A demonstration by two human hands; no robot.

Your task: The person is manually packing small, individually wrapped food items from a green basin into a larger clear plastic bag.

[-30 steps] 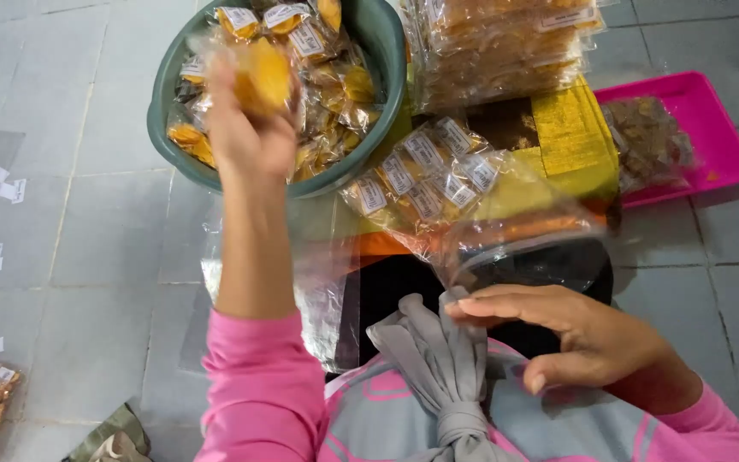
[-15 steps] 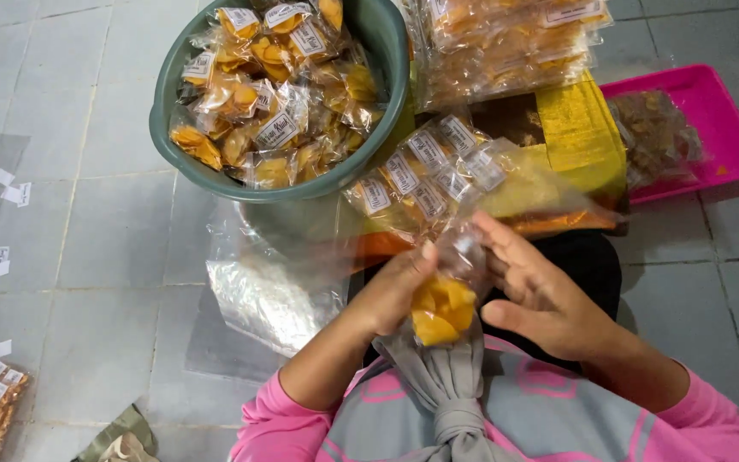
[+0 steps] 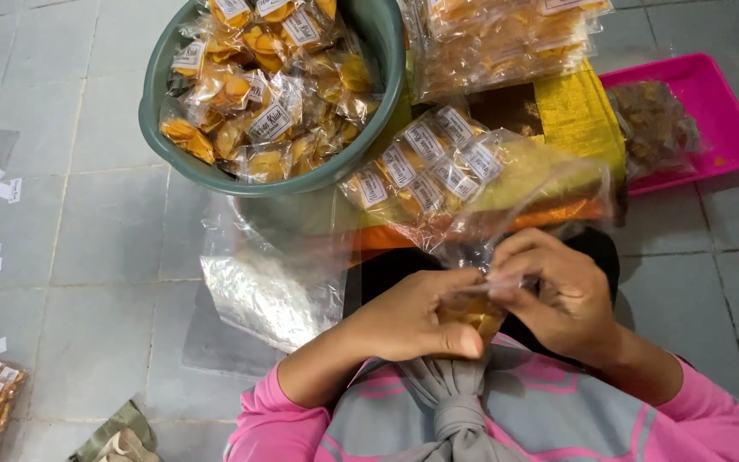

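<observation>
Fingers of the left hand [image 3: 412,316] and right hand [image 3: 558,295] pinch a small snack packet [image 3: 472,310] together, just below the green basin [image 3: 369,128] full of packets

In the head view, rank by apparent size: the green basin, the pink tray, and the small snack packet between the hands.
1. green basin, largest.
2. pink tray, smaller, though cut off partly by the snack bags.
3. small snack packet, smallest, mostly hidden between the left hand and right hand.
</observation>
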